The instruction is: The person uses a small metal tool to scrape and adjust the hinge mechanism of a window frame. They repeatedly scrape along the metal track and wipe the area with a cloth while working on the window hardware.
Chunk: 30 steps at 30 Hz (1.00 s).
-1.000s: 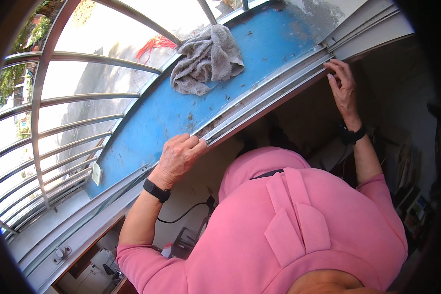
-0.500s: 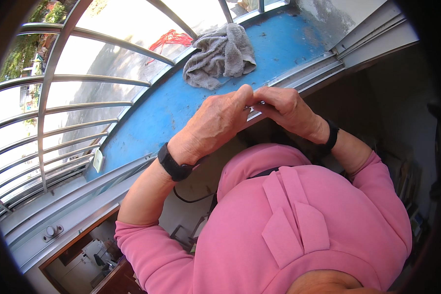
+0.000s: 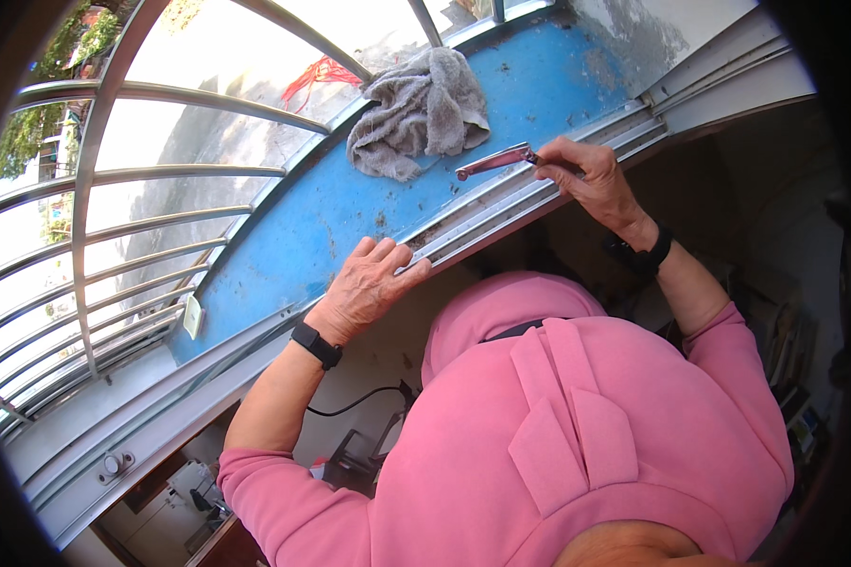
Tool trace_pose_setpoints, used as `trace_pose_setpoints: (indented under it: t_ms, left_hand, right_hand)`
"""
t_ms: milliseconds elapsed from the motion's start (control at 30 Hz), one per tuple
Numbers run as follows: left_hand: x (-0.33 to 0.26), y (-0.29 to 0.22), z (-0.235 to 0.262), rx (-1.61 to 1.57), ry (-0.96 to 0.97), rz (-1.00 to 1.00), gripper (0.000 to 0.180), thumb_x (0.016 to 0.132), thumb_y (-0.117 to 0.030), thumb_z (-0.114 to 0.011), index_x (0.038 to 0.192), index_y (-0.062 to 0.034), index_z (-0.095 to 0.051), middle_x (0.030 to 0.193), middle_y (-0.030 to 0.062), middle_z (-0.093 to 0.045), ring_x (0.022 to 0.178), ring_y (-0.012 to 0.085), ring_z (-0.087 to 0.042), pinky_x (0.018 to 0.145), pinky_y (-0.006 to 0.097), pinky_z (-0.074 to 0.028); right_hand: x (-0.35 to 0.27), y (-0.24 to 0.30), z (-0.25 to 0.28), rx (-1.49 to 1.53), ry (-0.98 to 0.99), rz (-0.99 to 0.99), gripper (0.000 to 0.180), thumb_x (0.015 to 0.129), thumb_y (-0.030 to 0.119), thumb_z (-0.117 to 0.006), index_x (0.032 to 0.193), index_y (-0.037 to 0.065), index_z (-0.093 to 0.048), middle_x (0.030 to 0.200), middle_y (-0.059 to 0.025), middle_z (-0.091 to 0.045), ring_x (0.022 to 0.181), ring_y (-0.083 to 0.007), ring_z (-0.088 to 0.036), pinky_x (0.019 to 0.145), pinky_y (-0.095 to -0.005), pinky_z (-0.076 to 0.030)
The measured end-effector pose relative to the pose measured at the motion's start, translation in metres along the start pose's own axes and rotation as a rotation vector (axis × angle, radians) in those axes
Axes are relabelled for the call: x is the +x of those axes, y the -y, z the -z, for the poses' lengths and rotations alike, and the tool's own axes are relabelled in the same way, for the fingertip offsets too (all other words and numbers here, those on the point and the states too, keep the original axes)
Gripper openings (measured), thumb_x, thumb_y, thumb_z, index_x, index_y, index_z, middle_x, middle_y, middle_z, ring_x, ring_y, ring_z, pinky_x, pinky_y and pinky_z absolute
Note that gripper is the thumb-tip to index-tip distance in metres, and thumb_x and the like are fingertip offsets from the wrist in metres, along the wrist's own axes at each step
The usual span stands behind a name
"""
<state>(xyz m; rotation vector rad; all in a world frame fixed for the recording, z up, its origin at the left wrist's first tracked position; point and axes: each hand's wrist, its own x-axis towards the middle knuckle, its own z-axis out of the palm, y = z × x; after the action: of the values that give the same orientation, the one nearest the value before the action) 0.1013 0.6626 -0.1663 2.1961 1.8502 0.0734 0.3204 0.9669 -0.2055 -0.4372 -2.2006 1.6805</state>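
Note:
My right hand (image 3: 588,181) pinches the end of a slim, shiny metal tool (image 3: 492,163) with pinkish reflections; its exact kind is unclear. The tool points left, held above the window track (image 3: 539,194) and the blue sill (image 3: 340,213). My left hand (image 3: 364,288) rests on the track to the left, fingers slightly apart and holding nothing. Beyond the hands, a crumpled grey towel (image 3: 421,113) lies on the sill against the window bars.
Curved metal bars (image 3: 184,174) line the sill's outer side. A red tangle of string (image 3: 321,74) lies outside them. A small pale dish-like thing (image 3: 193,317) sits at the sill's left end. Below the track, a black cable (image 3: 355,402) hangs along the wall.
My hands were together over the track and have parted. The left has come down onto the track; the right has moved right, and the metal tool now shows in it.

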Motion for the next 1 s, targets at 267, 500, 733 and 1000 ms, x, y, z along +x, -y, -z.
trace_pose_setpoints:
  t_ms: [267,500,733,1000]
  left_hand:
    - [0.026,0.013,0.003,-0.069,-0.015,-0.149,0.018,0.086,-0.01,-0.067,0.103,-0.0147,-0.061,0.105,0.0048,-0.058,0.093,0.0208,-0.058,0.079,0.036,-0.043]
    - [0.048,0.026,0.006,-0.52,-0.498,0.419,0.024,0.083,0.007,-0.071,0.102,-0.0054,-0.062,0.101,0.0088,-0.064,0.086,0.0276,-0.062,0.076,0.036,-0.053]
    - [0.04,0.039,0.013,0.06,0.059,-0.036,0.04,0.09,-0.009,-0.063,0.129,-0.0204,-0.062,0.103,0.0031,-0.057,0.098,0.0202,-0.056,0.083,0.034,-0.043]
    - [0.055,0.023,0.007,0.219,0.011,-0.108,0.021,0.088,-0.015,-0.061,0.108,-0.0087,-0.062,0.093,0.0042,-0.054,0.094,0.0199,-0.055,0.078,0.035,-0.042]
  right_hand:
    - [0.005,-0.002,-0.011,0.028,-0.017,-0.001,0.007,0.095,0.002,-0.071,0.102,0.001,-0.069,0.075,0.0016,-0.061,0.064,-0.0031,-0.05,0.057,-0.0225,-0.043]
    - [0.016,-0.014,0.0,0.012,-0.063,-0.01,0.009,0.095,0.004,-0.073,0.102,0.001,-0.069,0.075,-0.0001,-0.062,0.064,-0.0049,-0.052,0.059,-0.0236,-0.044]
    - [0.02,-0.014,0.0,-0.082,-0.021,-0.009,0.009,0.093,0.003,-0.073,0.101,0.001,-0.068,0.08,-0.0067,-0.067,0.071,-0.0098,-0.06,0.066,-0.0266,-0.05]
    - [0.017,-0.01,-0.003,-0.091,-0.017,0.043,0.009,0.094,0.003,-0.072,0.102,0.0,-0.068,0.083,-0.0081,-0.068,0.076,-0.0103,-0.062,0.071,-0.0271,-0.051]
